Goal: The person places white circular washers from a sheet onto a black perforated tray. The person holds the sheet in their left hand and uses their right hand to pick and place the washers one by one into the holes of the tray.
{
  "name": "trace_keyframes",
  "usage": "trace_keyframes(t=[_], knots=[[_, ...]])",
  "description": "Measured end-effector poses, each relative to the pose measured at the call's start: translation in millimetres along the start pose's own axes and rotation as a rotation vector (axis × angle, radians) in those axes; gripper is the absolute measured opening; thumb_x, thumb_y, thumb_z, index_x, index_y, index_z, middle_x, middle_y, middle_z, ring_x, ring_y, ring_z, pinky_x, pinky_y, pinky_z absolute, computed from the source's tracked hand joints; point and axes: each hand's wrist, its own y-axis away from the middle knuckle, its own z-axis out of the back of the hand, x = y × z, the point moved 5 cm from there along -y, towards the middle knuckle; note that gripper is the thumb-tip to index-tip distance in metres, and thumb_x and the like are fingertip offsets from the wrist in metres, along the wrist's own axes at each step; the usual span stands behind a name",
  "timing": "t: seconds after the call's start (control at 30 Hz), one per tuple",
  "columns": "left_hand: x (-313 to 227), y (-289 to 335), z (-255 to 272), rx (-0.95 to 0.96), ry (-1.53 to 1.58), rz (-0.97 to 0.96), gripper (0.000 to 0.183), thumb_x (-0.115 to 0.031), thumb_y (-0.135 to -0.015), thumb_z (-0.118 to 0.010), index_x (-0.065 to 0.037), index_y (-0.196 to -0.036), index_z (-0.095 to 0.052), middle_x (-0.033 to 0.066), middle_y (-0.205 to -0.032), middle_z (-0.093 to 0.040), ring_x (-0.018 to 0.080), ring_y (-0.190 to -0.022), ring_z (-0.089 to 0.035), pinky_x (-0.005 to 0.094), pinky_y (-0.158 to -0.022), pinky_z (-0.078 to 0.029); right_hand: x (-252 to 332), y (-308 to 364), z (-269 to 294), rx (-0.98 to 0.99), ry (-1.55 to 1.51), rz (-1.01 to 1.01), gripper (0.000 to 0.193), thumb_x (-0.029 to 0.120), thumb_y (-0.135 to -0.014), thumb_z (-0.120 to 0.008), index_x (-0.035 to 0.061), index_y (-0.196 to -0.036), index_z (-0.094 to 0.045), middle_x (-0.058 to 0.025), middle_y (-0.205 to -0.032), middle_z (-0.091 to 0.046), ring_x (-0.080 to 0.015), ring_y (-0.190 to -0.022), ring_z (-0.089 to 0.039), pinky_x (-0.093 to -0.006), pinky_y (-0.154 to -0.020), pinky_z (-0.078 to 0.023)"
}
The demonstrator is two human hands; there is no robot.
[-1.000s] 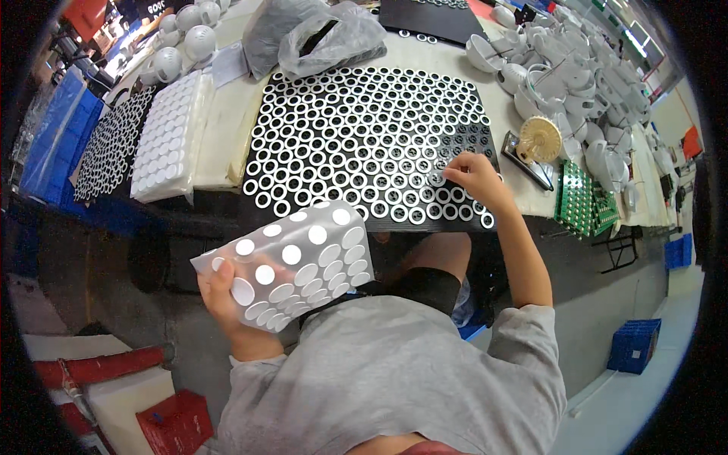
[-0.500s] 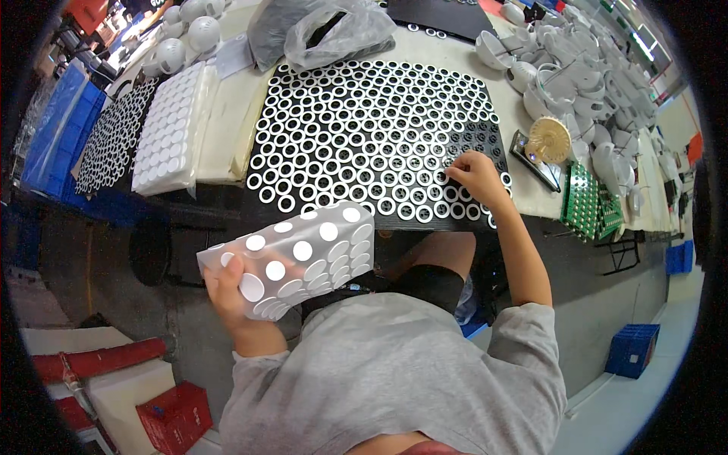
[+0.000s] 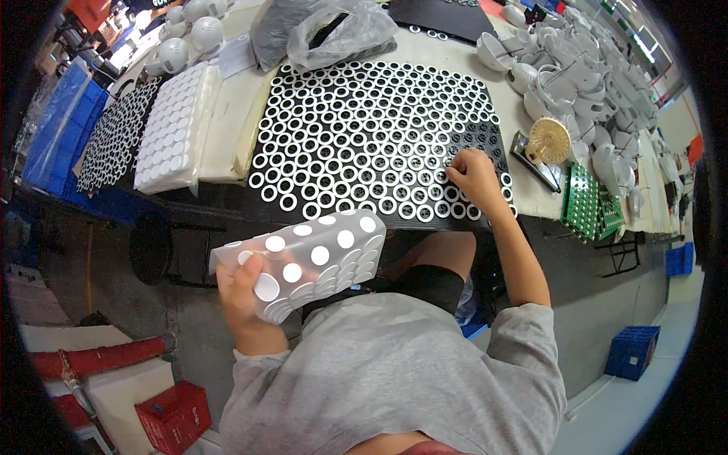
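At ten o'clock in the view, a stack of white-dotted sheets lies beside the work, presumably parked there as supply. At eight o'clock, the left hand of a person in a grey T-shirt clamps a translucent sheet of white discs by its left end, thumb on top, likely to keep the discs facing up within the other hand's reach. At twelve, white-rimmed rings crowd a black board, probably spread flat so each lies open from above. At two, the right hand bends down over the rings, just below a patch of dark round parts; its fingertips look drawn together, but whether they pinch anything cannot be told. A cream-covered table carries it all. Around it are a blue bin at ten, a red crate between seven and eight, heaped white shells at two, green circuit boards at three and, on the grey floor, a blue crate at four.
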Motion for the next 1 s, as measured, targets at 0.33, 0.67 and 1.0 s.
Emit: trace_keyframes(t=[0.33,0.67,1.0], knots=[[-2.4,7.7,-24.6,0.112,-0.138,0.01,0.022,-0.017,-0.083,-0.053,0.003,-0.087,-0.059,0.0036,-0.075,-0.06,0.008,-0.063,-0.052,0.0208,-0.056,-0.041,190.3,70.4,55.3,-0.113,-0.439,0.82,0.025,0.008,-0.061,-0.07,0.0056,-0.081,-0.055,-0.0087,-0.079,-0.053,-0.0245,-0.068,-0.053,-0.0327,-0.058,-0.042],[-4.8,23.0,-45.5,0.193,-0.288,-0.21,0.026,-0.018,-0.087,-0.047,0.004,-0.076,-0.057,0.0,-0.068,-0.054,0.0053,-0.059,-0.045,0.0226,-0.048,-0.032,233.3,87.1,31.6,-0.05,-0.527,0.812,0.028,0.016,-0.064,-0.071,0.0025,-0.08,-0.052,-0.0077,-0.072,-0.051,-0.0227,-0.061,-0.051,-0.0313,-0.053,-0.042],[2.5,23.0,-44.6,0.152,-0.141,-0.226,0.036,-0.026,-0.085,-0.051,0.008,-0.097,-0.054,0.0129,-0.088,-0.06,0.0178,-0.078,-0.058,0.0288,-0.068,-0.047,210.1,75.3,37.1,0.34,-0.79,0.658,0.011,0.004,-0.075,-0.059,0.0014,-0.083,-0.052,-0.0098,-0.074,-0.051,-0.025,-0.067,-0.053,-0.0319,-0.058,-0.043]])
